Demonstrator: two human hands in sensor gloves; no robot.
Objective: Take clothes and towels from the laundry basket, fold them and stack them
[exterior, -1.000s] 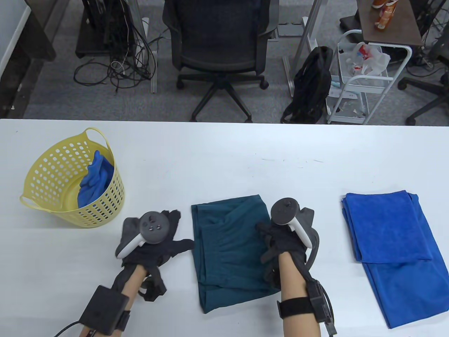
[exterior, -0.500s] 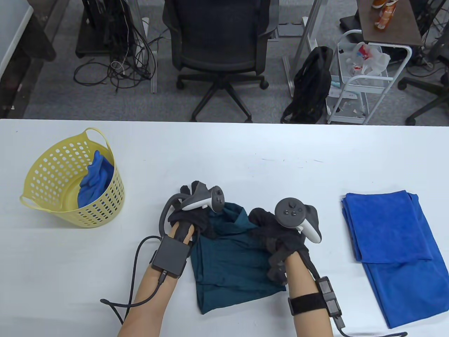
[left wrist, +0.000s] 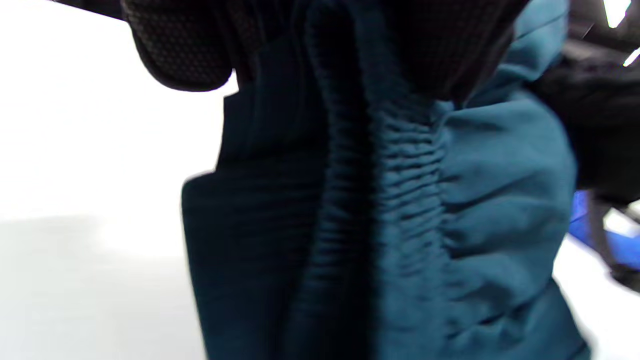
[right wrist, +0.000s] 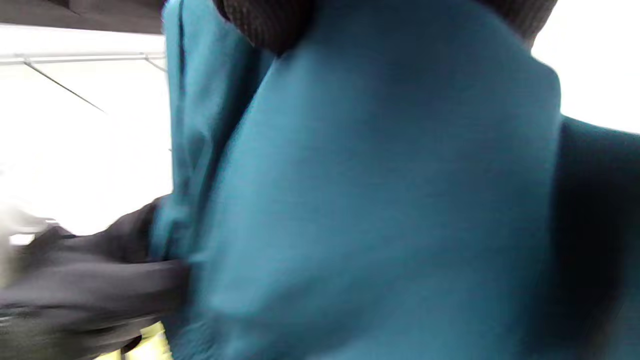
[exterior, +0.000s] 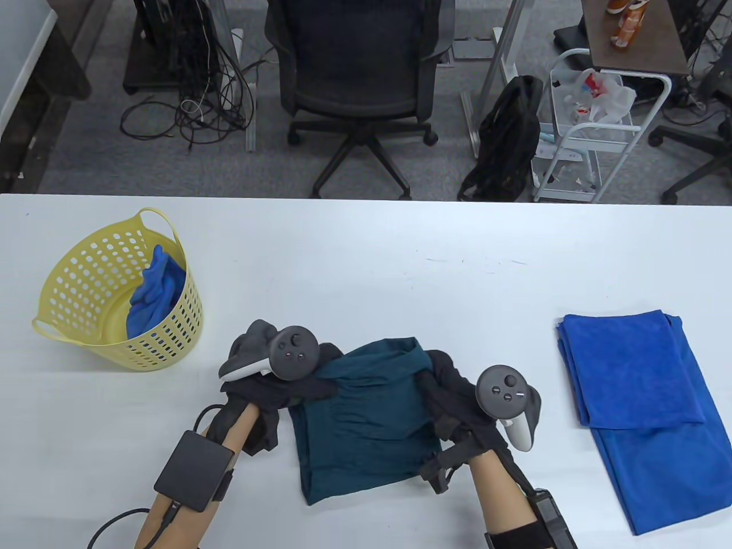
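Observation:
A dark teal garment [exterior: 366, 417] lies near the table's front edge, its far edge lifted. My left hand [exterior: 320, 372] grips the far left corner and my right hand [exterior: 437, 374] grips the far right corner. The left wrist view shows the garment's gathered elastic band [left wrist: 400, 165] under my gloved fingers [left wrist: 180, 50]. The right wrist view is filled with the teal cloth [right wrist: 380, 200], with my left glove [right wrist: 90, 280] at its left side.
A yellow laundry basket [exterior: 74, 297] with a blue cloth [exterior: 154, 291] in it stands at the left. A folded blue towel [exterior: 635, 372] lies on a longer blue cloth [exterior: 669, 480] at the right. An office chair stands beyond the far edge.
Both hands went from resting by the flat garment to gripping its far corners. They have lifted that edge and drawn it toward the front of the table.

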